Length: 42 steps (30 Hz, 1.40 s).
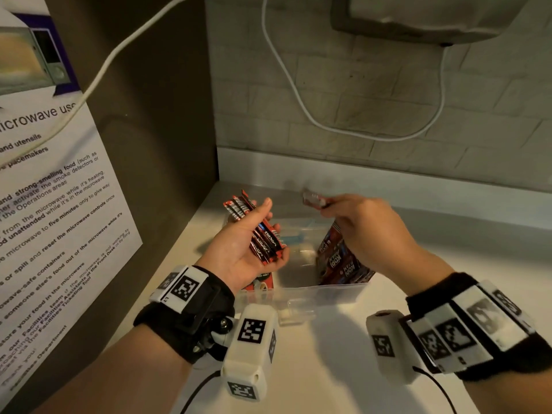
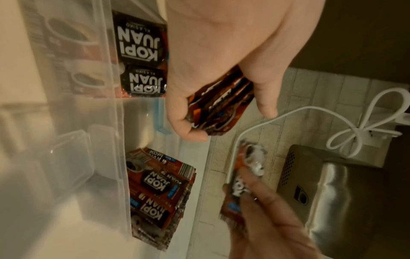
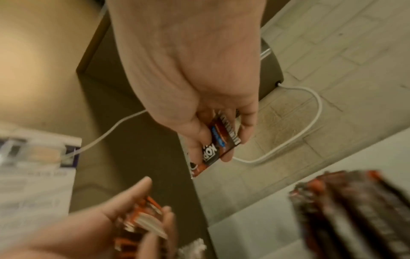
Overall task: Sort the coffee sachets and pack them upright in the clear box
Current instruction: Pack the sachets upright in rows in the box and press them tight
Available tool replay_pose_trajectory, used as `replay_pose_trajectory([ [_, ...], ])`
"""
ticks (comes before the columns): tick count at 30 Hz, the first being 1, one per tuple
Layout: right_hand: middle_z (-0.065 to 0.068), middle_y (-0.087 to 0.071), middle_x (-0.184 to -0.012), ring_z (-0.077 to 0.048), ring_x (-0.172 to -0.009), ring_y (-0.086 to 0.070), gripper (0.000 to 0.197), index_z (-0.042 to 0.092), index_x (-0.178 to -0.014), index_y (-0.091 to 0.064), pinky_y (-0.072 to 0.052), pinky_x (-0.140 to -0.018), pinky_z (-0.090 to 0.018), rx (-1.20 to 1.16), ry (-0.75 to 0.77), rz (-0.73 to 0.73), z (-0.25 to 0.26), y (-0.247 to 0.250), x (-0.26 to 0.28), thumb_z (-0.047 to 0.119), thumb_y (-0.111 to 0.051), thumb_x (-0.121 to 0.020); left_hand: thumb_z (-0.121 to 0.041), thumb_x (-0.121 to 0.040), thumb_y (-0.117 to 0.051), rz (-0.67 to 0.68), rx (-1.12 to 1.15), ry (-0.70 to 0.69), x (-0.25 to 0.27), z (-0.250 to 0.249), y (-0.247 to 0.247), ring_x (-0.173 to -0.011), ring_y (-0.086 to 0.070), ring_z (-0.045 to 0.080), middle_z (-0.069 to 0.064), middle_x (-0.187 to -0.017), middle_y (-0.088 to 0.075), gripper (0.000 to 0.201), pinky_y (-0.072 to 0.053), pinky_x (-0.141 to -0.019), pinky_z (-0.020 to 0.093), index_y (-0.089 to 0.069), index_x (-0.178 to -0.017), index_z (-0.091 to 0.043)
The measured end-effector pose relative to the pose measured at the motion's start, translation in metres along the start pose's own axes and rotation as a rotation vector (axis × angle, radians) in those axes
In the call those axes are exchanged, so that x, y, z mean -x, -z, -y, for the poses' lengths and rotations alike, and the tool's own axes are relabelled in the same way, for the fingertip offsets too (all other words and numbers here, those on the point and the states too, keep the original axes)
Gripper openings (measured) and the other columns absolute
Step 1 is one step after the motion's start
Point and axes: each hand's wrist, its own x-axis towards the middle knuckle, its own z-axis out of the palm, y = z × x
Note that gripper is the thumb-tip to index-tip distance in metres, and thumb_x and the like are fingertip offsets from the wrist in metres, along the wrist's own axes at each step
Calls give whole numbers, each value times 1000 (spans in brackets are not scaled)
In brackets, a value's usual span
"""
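My left hand (image 1: 254, 234) holds a fanned bundle of red-and-black coffee sachets (image 1: 257, 228) palm-up above the left end of the clear box (image 1: 322, 291); the same bundle of sachets (image 2: 219, 108) shows in the left wrist view. My right hand (image 1: 352, 216) pinches a single sachet (image 1: 312, 200) above the box's far side, also the single sachet (image 3: 217, 140) in the right wrist view. Several sachets (image 1: 340, 261) stand leaning at the box's right end. More sachets (image 2: 142, 52) sit at its other end.
The box sits on a pale counter (image 1: 418, 234) in a corner. A dark panel with a microwave notice (image 1: 53, 204) closes the left side. A tiled wall (image 1: 358, 100) with a looping white cable (image 1: 298, 94) and a metal appliance (image 1: 418, 16) lies behind.
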Motion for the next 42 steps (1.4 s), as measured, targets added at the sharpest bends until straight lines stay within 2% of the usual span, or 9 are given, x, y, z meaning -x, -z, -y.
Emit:
replay_pose_trajectory([
  [4, 2, -70, -89, -8, -75, -64, 46, 27, -114, -55, -53, -69, -27, -369, -70, -119, 25, 0, -1, -8, -46, -85, -33, -66, -77, 60, -11, 17, 5, 8, -11, -77, -58, 24, 9, -83, -63, 31, -53, -69, 42, -65, -85, -12],
  [8, -12, -70, -95, -32, -87, -66, 28, 16, -113, -50, -53, -74, -44, -354, -44, -109, 49, -25, -1, 3, -51, -89, -39, -65, -72, 109, -42, -46, 10, 13, -18, -94, -65, 25, 8, -103, -70, 46, -50, -89, 49, -68, -104, -15],
  [13, 9, -62, -105, -1, -95, -57, 17, 22, -97, -68, -41, -77, -11, -667, -108, -50, 55, -31, 4, 22, -74, -81, -49, -62, -68, 83, -90, -111, 9, 6, -8, -78, -70, 21, 2, -87, -73, 39, -55, -80, 46, -68, -87, -19],
  [16, 1, -54, -108, -10, -102, -55, 39, 31, -82, -54, -47, -82, -20, -860, -237, 85, 52, -30, 2, 29, -86, -59, -53, -61, -69, 77, -158, -165, 9, 5, -5, -95, -68, 25, 1, -97, -74, 39, -47, -96, 51, -74, -88, -24],
  [20, -6, -62, -101, -25, -89, -68, 52, 16, -96, -50, -59, -65, -35, -1112, -307, 238, 54, -31, -1, -2, -82, -59, -41, -75, -68, 109, -203, -233, 16, 14, -18, -80, -73, 16, 1, -95, -75, 25, -57, -60, 36, -72, -94, -26],
  [26, -9, -68, -81, -25, -63, -67, 41, 11, -85, -44, -51, -43, -25, -1361, -350, 303, 50, -25, 5, -7, -78, -68, -9, -70, -75, 198, -75, -501, 16, 2, -15, -83, -71, 23, 10, -99, -68, 65, -58, -69, 39, -54, -122, -41],
  [31, -4, -67, -89, -15, -70, -70, 54, 1, -100, -49, -51, -48, -20, -1236, -259, 296, 58, -25, 6, -5, -84, -60, -17, -65, -75, 99, -104, -594, 15, 4, -19, -81, -70, 20, 7, -81, -71, 32, -59, -72, 34, -65, -95, -17],
  [36, -12, -66, -86, -19, -65, -66, 42, 13, -81, -43, -47, -44, -24, -1148, -269, 100, 56, -31, 3, 0, -81, -67, -20, -62, -75, 174, -70, -474, 16, 10, -12, -90, -72, 19, 6, -108, -69, 70, -57, -65, 34, -51, -126, -35],
  [42, -9, -60, -90, -18, -73, -63, 24, 11, -83, -50, -55, -59, -33, -1098, -200, 118, 62, -29, 2, 11, -74, -79, -29, -75, -63, 207, -83, -275, 16, 9, -4, -79, -71, 21, 4, -100, -72, 46, -55, -57, 36, -63, -120, -21],
])
